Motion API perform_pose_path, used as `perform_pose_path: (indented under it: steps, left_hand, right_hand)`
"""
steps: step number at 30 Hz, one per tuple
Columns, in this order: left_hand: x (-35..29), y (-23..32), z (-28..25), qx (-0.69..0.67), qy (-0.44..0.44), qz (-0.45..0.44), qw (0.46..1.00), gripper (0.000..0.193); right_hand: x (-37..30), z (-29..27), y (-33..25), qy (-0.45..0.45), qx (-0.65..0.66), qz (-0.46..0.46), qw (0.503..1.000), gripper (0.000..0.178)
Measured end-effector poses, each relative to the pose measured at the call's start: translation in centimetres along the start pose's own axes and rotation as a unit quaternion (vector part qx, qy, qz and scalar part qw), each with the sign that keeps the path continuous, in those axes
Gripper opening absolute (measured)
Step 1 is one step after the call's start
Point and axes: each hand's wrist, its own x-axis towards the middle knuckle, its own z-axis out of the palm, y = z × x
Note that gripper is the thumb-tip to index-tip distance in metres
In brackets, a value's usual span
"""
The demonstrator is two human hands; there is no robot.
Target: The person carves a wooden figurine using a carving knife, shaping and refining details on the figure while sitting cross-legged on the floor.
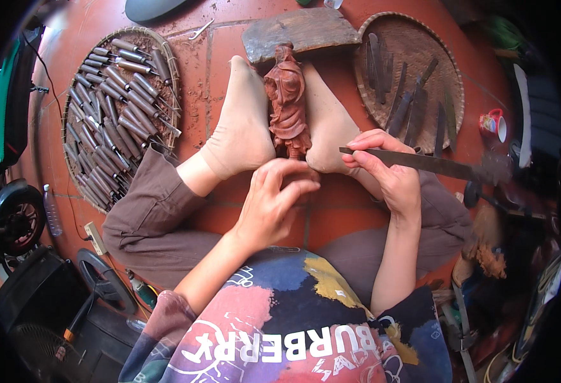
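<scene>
A reddish-brown carved wooden figure (288, 105) lies between my stockinged feet, its head end on a grey-brown wooden block (303, 35). By the figure's lower end is my left hand (272, 199), fingers loosely bent and thumb apart from the forefinger. Nothing shows in its grasp, and whether its fingertips touch the wood I cannot tell. My right hand (392, 182), just right of my right heel, pinches a long flat dark file (430, 165) between thumb and fingers. The file's narrow end points left toward the figure; its far end is blurred.
Several wooden-handled carving tools (111, 118) fill a round woven basket (177, 96) at the left. Another woven tray (451, 70) at the right holds files and dark blades (414, 115). A red mug (492, 125) stands beyond it. Wood shavings (194, 83) litter the tiled floor.
</scene>
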Motion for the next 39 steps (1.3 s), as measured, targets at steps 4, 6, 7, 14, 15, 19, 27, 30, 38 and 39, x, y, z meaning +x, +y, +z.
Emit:
perform_pose_path:
  steps: [4,6,7,14,15,19,27,30,38,39]
  left_hand:
    - [0.1,2.2,-0.9,-0.052,0.06,-0.018,0.997,0.043]
    - [1.2,3.0,-1.1,-0.075,0.056,-0.019,0.995,0.047]
    - [1.5,3.2,-1.2,-0.109,0.039,-0.031,0.993,0.061]
    - [3.9,2.9,-0.2,-0.195,0.029,-0.083,0.977,0.082]
    - [4.0,2.9,-0.1,-0.216,0.035,-0.089,0.972,0.086]
    - [4.1,2.3,0.3,-0.248,0.071,-0.065,0.964,0.09]
    - [4.3,1.7,0.3,-0.261,0.082,-0.099,0.957,0.086]
    - [4.1,1.9,-0.1,-0.254,0.06,-0.092,0.961,0.084]
    - [1.8,0.8,2.2,0.131,0.056,-0.029,0.989,0.046]
    - [2.0,0.9,2.5,0.147,0.068,-0.021,0.987,0.046]
  right_hand:
    - [2.5,1.5,0.2,-0.01,-0.036,0.003,0.999,0.008]
    - [3.5,2.2,0.1,-0.003,-0.028,0.026,0.999,0.007]
    - [4.1,2.8,0.0,0.001,-0.014,0.031,0.999,0.007]
    - [6.5,4.0,0.1,-0.009,-0.14,0.03,0.99,0.012]
    - [6.9,3.8,0.2,-0.018,-0.213,0.005,0.977,0.012]
    - [7.0,5.4,-0.3,-0.031,-0.296,0.012,0.954,0.015]
    - [7.6,5.3,0.5,0.04,-0.122,0.132,0.983,0.013]
    - [7.0,3.8,-1.8,0.001,-0.07,0.162,0.984,0.009]
    - [4.3,-10.5,-3.2,0.201,-0.286,0.111,0.93,0.021]
    - [4.0,-12.0,-3.0,0.215,-0.363,0.141,0.896,0.019]
